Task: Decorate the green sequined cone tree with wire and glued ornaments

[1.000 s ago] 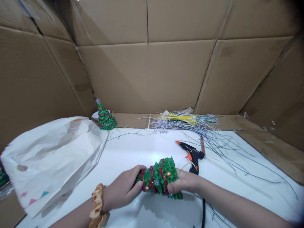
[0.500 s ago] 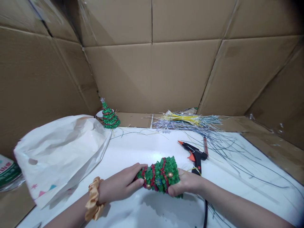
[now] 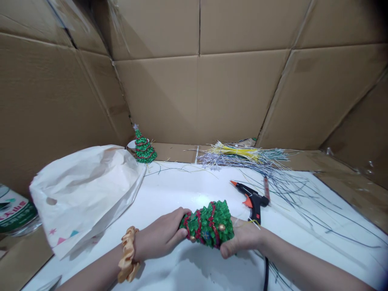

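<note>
A small green Christmas tree with red garland and gold beads lies sideways between my hands, just above the white table. My left hand, with a gold scrunchie on the wrist, is closed around the tree's narrow top end. My right hand grips the wide base end, thumb under it. A thin yellowish wire shows by my right fingers.
A black and orange glue gun lies behind my right hand, its cord running toward me. A finished small tree stands at the back left. A white paper bag lies left. Wire stems are piled at the back. Cardboard walls surround the table.
The tree has turned a little in my hands and the gold bead now sits lower. The view has shifted left, so everything sits further right in the picture.
</note>
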`<action>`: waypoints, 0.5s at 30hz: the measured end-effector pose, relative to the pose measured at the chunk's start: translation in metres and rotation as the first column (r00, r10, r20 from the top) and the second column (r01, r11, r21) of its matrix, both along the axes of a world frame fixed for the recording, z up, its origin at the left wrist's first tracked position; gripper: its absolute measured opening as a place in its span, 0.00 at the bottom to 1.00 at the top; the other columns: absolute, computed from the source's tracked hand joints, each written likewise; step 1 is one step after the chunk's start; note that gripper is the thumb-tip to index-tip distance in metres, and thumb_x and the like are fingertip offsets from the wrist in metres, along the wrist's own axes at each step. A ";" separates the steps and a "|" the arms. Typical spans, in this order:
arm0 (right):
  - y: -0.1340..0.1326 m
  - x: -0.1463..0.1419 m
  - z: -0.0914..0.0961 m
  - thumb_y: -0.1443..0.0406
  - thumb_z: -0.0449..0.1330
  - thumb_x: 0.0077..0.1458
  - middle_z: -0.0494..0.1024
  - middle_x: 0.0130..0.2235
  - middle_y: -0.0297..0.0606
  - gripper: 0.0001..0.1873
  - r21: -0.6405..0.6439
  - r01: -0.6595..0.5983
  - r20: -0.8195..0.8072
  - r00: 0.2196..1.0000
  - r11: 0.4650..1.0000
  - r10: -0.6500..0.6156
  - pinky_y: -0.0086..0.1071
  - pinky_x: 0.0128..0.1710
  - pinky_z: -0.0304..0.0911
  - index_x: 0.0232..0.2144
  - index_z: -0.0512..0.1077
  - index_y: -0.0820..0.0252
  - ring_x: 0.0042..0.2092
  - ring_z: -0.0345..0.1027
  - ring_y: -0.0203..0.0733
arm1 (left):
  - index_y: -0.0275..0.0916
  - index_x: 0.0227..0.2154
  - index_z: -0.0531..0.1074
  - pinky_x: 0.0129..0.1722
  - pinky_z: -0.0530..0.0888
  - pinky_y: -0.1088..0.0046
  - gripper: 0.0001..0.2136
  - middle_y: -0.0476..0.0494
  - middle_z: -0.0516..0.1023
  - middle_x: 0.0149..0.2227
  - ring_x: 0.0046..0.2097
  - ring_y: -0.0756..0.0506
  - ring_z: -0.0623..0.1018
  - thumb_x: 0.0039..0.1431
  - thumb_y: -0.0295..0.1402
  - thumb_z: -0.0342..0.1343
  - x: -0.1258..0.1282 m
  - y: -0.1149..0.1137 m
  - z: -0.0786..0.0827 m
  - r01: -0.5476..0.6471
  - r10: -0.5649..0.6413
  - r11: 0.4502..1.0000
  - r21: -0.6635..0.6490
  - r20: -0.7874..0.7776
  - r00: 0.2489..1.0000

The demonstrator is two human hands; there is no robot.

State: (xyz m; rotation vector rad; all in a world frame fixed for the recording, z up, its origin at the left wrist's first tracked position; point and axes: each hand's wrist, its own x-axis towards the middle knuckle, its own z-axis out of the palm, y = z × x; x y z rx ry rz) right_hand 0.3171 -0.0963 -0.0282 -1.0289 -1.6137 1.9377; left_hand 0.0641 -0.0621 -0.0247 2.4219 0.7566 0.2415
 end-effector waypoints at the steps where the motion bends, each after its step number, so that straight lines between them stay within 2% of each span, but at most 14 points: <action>1: 0.000 0.000 0.000 0.48 0.70 0.27 0.77 0.41 0.42 0.42 0.005 -0.008 0.002 1.000 1.000 0.008 0.40 0.50 0.61 0.46 0.72 0.61 0.48 0.67 0.51 | 0.39 0.49 0.56 0.42 0.68 0.67 0.14 0.41 0.69 0.42 0.41 0.44 0.70 0.64 0.39 0.38 0.000 0.000 -0.001 0.001 -0.001 1.000 0.002 0.007 1.000; 8: 0.006 0.000 0.001 0.52 0.70 0.32 0.75 0.47 0.38 0.39 0.100 -0.102 -0.024 0.994 0.990 0.105 0.37 0.55 0.56 0.49 0.70 0.58 0.52 0.64 0.49 | 0.39 0.50 0.55 0.43 0.68 0.66 0.15 0.41 0.68 0.43 0.42 0.44 0.70 0.64 0.38 0.39 0.001 0.002 -0.003 -0.006 0.005 0.999 0.034 0.037 0.999; 15: 0.006 -0.001 -0.001 0.51 0.69 0.33 0.74 0.48 0.37 0.39 0.138 -0.108 -0.009 0.994 0.985 0.110 0.39 0.56 0.54 0.50 0.70 0.56 0.53 0.63 0.50 | 0.39 0.51 0.54 0.45 0.67 0.64 0.16 0.39 0.68 0.45 0.44 0.43 0.69 0.63 0.38 0.37 0.000 0.006 -0.003 0.020 -0.021 0.999 0.051 0.033 0.999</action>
